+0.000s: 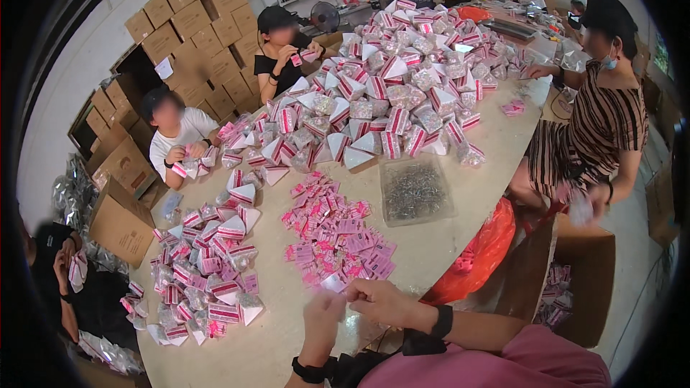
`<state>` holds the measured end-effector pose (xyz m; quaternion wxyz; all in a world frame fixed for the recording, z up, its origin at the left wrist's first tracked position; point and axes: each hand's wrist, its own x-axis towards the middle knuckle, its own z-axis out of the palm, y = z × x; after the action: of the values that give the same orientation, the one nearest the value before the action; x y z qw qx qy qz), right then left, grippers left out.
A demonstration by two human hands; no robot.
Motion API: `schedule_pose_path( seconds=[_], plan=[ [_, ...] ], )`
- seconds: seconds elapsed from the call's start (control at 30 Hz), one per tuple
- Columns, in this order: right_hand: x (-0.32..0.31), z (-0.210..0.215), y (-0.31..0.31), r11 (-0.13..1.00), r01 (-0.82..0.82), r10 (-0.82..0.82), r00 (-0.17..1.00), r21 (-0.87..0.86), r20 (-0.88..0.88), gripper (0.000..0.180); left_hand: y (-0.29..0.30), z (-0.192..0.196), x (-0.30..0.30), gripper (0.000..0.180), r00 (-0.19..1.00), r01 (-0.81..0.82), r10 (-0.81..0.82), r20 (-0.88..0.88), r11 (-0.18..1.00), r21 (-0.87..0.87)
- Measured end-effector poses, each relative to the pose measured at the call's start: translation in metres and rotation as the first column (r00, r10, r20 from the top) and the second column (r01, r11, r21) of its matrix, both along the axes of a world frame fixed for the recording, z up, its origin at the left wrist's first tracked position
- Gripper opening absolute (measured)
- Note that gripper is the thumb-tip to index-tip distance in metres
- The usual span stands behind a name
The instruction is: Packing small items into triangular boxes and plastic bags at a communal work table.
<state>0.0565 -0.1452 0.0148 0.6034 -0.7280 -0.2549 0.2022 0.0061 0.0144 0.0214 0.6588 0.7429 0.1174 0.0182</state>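
My left hand [323,320], a little blurred, is closed with its fingertips on a small pale card [333,283] near the table's front edge. Right beside it, my right hand [375,302] is closed too, its fingertips almost meeting the left ones; what it pinches is hidden. Just beyond my hands spreads a loose heap of small pink cards [338,233]. A clear shallow tray [444,217] full of small metal pieces stands to the right of that heap.
A big mound of clear packets with white-and-pink tops [402,93] covers the table's far part; a smaller pile [205,273] lies left. An orange bag [478,251] hangs at the right edge, above an open carton [586,280]. Several people sit around, handling packets.
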Motion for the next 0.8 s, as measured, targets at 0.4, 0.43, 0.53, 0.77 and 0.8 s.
schedule_pose_path(
  seconds=[0.4,0.43,0.53,0.77,0.8],
  plan=[
    [0.009,-0.012,-0.008,0.978,0.155,0.008,0.636,-0.137,0.772,0.019,-0.01,-0.009,0.018,0.017,0.997,0.009,-0.028,-0.074,0.968,-0.253],
    [0.012,-0.013,-0.01,0.977,0.159,0.012,0.625,-0.142,0.781,0.019,-0.01,-0.009,0.021,0.017,0.994,0.043,-0.065,-0.083,0.97,-0.241],
    [0.025,-0.025,-0.016,0.977,0.207,-0.078,0.589,-0.057,0.804,0.013,-0.012,0.0,0.041,0.018,0.982,0.146,-0.163,-0.097,0.976,-0.162],
    [0.063,-0.034,-0.053,0.962,0.267,-0.206,0.842,0.054,-0.498,0.022,0.009,0.026,0.179,0.018,0.97,0.212,-0.241,0.019,0.886,0.413],
    [0.065,-0.04,-0.062,0.967,0.241,-0.159,0.832,0.088,-0.531,0.021,0.012,0.022,0.207,0.018,0.964,0.195,-0.262,0.049,0.818,0.542]
  ],
)
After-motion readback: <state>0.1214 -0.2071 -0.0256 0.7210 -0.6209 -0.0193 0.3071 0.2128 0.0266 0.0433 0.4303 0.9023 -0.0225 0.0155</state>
